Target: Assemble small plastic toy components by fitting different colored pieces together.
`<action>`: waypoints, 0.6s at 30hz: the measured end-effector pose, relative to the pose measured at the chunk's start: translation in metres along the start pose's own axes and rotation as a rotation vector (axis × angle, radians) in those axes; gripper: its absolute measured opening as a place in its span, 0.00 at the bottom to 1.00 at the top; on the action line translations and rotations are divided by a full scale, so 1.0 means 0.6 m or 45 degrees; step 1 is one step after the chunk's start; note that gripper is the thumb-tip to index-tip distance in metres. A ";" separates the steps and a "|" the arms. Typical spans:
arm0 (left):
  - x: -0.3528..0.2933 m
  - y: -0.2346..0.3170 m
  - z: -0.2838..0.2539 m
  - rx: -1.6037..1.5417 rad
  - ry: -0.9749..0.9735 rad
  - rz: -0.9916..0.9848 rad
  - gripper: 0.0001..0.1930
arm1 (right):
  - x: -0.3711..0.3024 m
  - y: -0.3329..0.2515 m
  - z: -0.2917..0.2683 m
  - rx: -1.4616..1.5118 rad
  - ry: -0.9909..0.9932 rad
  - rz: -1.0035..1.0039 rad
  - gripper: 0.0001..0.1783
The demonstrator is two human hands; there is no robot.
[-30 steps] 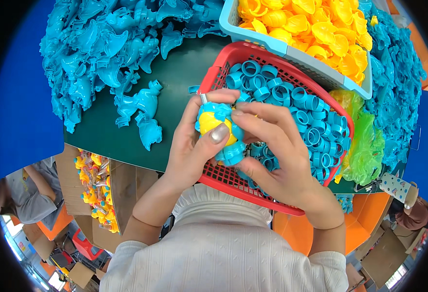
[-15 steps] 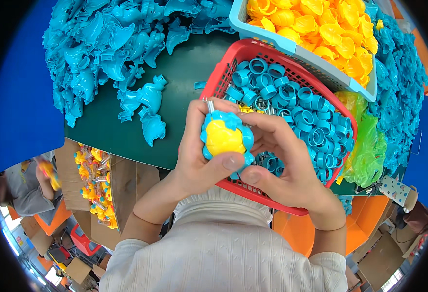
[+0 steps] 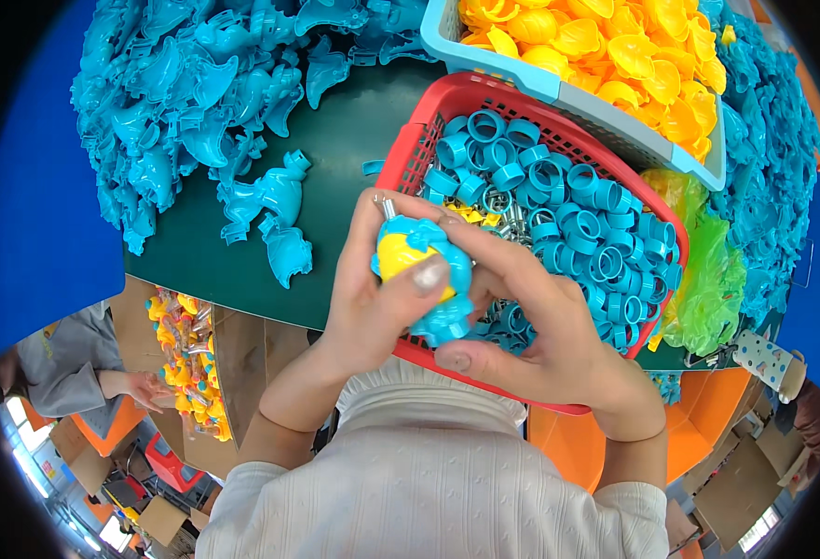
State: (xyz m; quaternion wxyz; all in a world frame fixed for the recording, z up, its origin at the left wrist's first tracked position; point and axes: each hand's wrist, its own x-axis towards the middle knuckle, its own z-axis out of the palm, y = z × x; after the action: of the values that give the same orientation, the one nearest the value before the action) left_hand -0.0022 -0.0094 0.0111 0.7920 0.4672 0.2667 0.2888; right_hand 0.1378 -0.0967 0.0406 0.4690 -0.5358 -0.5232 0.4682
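Note:
A blue-and-yellow plastic toy (image 3: 456, 279) is held between my two hands, over the near left part of the red basket (image 3: 408, 154). A thin metal rod (image 3: 389, 211) sticks up from its top. My left hand (image 3: 363, 303) wraps the toy's left side, its thumb blurred across the yellow face. My right hand (image 3: 559, 349) closes on the right side, its index finger over the top and its thumb near the lower end. Blue plastic rings (image 3: 606, 263) fill much of the basket, with small metal and yellow pieces partly hidden behind my fingers.
Loose blue shell pieces (image 3: 172, 112) are heaped at the far left, and another blue heap (image 3: 769, 158) lies right. A bin (image 3: 559, 91) of yellow shells (image 3: 629, 56) stands behind the basket, beside a green plastic bag (image 3: 708, 289). A box at left holds yellow toys (image 3: 196, 373); another person's hand (image 3: 144, 388) is near it.
The toy has been turned in my hands, showing less yellow and more blue. My left thumb has moved up over the yellow face. At left, the other person's hand has moved beside the box.

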 end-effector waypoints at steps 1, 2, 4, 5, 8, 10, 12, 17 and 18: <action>0.001 0.003 -0.002 0.000 0.000 -0.001 0.18 | -0.001 0.005 0.000 0.062 -0.029 -0.010 0.39; 0.003 0.005 -0.005 -0.045 -0.008 -0.081 0.23 | -0.003 0.011 0.000 0.063 -0.029 -0.009 0.39; 0.009 -0.001 -0.007 -0.120 0.004 -0.154 0.28 | -0.002 0.022 -0.001 -0.250 -0.015 -0.176 0.39; 0.008 0.000 -0.008 -0.119 0.008 -0.153 0.28 | -0.002 0.020 0.000 -0.248 -0.019 -0.177 0.39; 0.004 0.000 -0.006 -0.078 -0.070 -0.052 0.18 | -0.003 0.011 0.002 -0.244 0.080 -0.252 0.39; 0.000 0.004 0.003 -0.019 -0.084 0.041 0.20 | -0.005 0.007 0.000 -0.450 0.052 -0.191 0.38; -0.001 0.000 0.006 0.088 -0.036 0.057 0.21 | -0.008 0.004 0.004 -0.475 0.066 -0.189 0.38; -0.002 -0.016 -0.013 0.248 -0.090 0.169 0.22 | -0.009 0.003 -0.008 -0.491 -0.011 -0.184 0.38; -0.001 -0.009 -0.012 0.271 -0.123 0.126 0.21 | -0.011 0.002 -0.010 -0.501 -0.026 -0.170 0.38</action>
State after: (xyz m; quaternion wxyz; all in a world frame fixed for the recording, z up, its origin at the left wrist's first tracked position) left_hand -0.0064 -0.0074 0.0032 0.7346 0.5745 0.2341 0.2747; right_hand 0.1437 -0.1033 0.0402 0.3799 -0.5766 -0.6435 0.3302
